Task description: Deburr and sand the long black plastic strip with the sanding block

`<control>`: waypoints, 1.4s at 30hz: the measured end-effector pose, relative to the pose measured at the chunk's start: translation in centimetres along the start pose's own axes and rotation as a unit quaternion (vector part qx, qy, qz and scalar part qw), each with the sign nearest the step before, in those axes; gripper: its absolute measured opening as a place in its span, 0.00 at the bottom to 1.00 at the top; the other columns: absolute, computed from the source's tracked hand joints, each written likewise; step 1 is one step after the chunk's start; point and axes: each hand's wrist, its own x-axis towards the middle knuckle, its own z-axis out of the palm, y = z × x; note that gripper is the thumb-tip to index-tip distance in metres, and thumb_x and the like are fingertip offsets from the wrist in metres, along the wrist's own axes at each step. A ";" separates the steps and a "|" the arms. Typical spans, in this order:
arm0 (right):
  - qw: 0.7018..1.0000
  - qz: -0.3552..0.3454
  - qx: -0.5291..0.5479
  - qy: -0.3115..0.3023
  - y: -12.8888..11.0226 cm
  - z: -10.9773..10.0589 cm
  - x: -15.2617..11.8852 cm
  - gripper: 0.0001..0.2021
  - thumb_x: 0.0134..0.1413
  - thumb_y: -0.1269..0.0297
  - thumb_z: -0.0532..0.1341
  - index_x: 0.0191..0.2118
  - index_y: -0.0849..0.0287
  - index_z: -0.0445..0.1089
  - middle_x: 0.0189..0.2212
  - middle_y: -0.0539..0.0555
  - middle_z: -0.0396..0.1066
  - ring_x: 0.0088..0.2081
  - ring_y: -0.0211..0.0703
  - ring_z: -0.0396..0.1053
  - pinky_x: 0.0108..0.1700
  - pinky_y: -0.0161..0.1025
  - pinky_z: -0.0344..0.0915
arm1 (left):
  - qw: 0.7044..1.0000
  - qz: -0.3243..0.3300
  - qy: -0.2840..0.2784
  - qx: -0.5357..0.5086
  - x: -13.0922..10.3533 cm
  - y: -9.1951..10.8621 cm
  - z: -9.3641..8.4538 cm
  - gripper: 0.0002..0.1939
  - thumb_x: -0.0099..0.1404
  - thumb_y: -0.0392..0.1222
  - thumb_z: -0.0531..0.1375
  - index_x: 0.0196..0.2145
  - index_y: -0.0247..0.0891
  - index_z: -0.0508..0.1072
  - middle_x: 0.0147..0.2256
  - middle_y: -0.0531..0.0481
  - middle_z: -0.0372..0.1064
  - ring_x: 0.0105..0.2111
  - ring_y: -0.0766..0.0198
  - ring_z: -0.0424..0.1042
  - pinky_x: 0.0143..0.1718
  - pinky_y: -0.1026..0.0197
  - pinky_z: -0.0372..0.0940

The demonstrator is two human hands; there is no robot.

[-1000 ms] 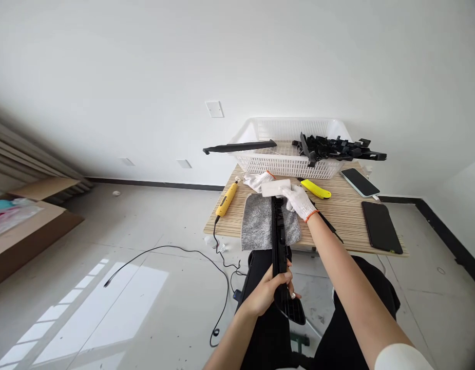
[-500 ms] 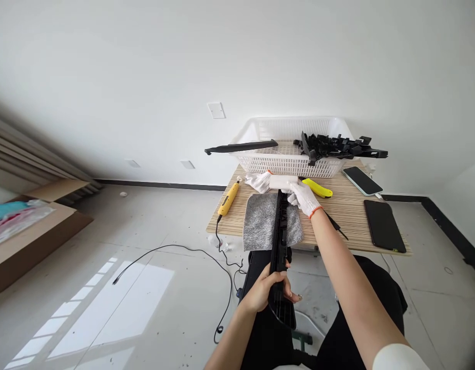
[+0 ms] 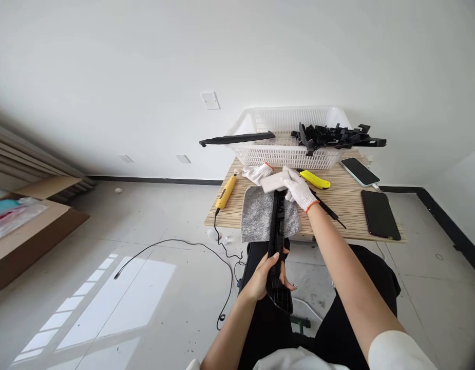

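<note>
**Block on the strip's far end**

The bare left hand (image 3: 268,267) clamps the black strip (image 3: 278,241) above the lap. The gloved right hand (image 3: 299,189) grips a white block (image 3: 274,182) against its far end, over the cloth (image 3: 258,216) on the counter (image 3: 348,210).

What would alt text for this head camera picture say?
A seated person's bare left hand grips a long black plastic part while the gloved right hand presses a white block on its far end, over a grey cloth on a small table.
</note>
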 end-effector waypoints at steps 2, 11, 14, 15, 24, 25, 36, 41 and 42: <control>1.000 0.008 -0.008 -0.009 -0.1 -0.1 0.0 0.29 0.59 0.58 0.60 0.66 0.50 0.60 0.34 0.51 0.78 0.15 0.30 0.65 0.14 0.27 0.61 | 1.000 -0.003 0.001 0.001 0.0 0.0 0.0 0.24 0.69 0.55 0.54 0.53 0.33 0.62 0.16 0.59 0.64 0.20 0.55 0.76 0.30 0.53 0.74; 0.999 -0.006 0.025 0.025 0.1 -0.3 0.2 0.27 0.59 0.54 0.61 0.63 0.51 0.65 0.35 0.51 0.76 0.15 0.26 0.62 0.13 0.26 0.58 | 1.000 -0.006 -0.006 0.026 -0.1 0.1 0.3 0.24 0.69 0.56 0.54 0.52 0.34 0.61 0.17 0.60 0.64 0.22 0.54 0.77 0.31 0.53 0.74; 1.000 -0.005 0.017 0.005 0.3 -0.3 0.4 0.27 0.58 0.53 0.61 0.63 0.51 0.66 0.33 0.51 0.75 0.13 0.26 0.59 0.12 0.27 0.56 | 1.000 -0.008 -0.007 0.028 0.0 0.2 0.3 0.24 0.69 0.56 0.54 0.52 0.34 0.61 0.17 0.60 0.64 0.22 0.54 0.78 0.32 0.52 0.74; 1.000 -0.004 0.013 -0.001 0.4 -0.3 0.4 0.27 0.59 0.53 0.61 0.63 0.51 0.65 0.34 0.51 0.75 0.14 0.26 0.59 0.12 0.27 0.56 | 1.000 -0.008 -0.008 0.028 0.0 0.2 0.3 0.23 0.69 0.56 0.54 0.52 0.35 0.61 0.17 0.60 0.64 0.22 0.54 0.78 0.33 0.52 0.74; 1.000 0.004 0.010 0.023 0.3 -0.3 0.5 0.29 0.60 0.56 0.58 0.66 0.50 0.58 0.45 0.55 0.75 0.15 0.26 0.62 0.12 0.28 0.59 | 1.000 -0.007 -0.008 0.029 0.0 0.0 0.3 0.23 0.70 0.55 0.53 0.52 0.35 0.60 0.17 0.59 0.64 0.23 0.53 0.78 0.33 0.51 0.74; 1.000 0.001 0.006 0.020 0.3 -0.2 0.4 0.29 0.60 0.57 0.58 0.66 0.49 0.57 0.46 0.55 0.74 0.14 0.26 0.62 0.12 0.28 0.58 | 1.000 -0.005 -0.009 0.029 0.0 0.0 0.3 0.22 0.70 0.55 0.53 0.52 0.35 0.60 0.17 0.59 0.64 0.23 0.53 0.78 0.33 0.51 0.74; 1.000 -0.001 -0.011 0.005 -0.1 0.1 0.0 0.27 0.61 0.58 0.57 0.64 0.54 0.59 0.48 0.57 0.73 0.15 0.24 0.59 0.13 0.27 0.59 | 1.000 0.004 -0.018 0.017 0.1 -0.2 0.1 0.22 0.70 0.54 0.53 0.52 0.34 0.60 0.18 0.58 0.65 0.24 0.53 0.78 0.33 0.51 0.74; 1.000 0.009 -0.012 -0.002 0.2 0.2 0.3 0.27 0.60 0.59 0.59 0.64 0.55 0.61 0.46 0.56 0.74 0.16 0.25 0.61 0.13 0.27 0.60 | 1.000 0.004 -0.017 0.021 0.1 -0.3 0.2 0.22 0.71 0.54 0.53 0.52 0.34 0.60 0.19 0.58 0.66 0.23 0.56 0.78 0.30 0.55 0.72; 1.000 0.012 -0.011 0.000 0.3 0.2 0.4 0.27 0.61 0.58 0.59 0.64 0.55 0.60 0.44 0.56 0.74 0.15 0.25 0.61 0.13 0.27 0.59 | 1.000 0.005 -0.017 0.021 0.1 -0.3 0.2 0.22 0.70 0.55 0.53 0.52 0.34 0.60 0.19 0.58 0.65 0.22 0.56 0.77 0.30 0.55 0.72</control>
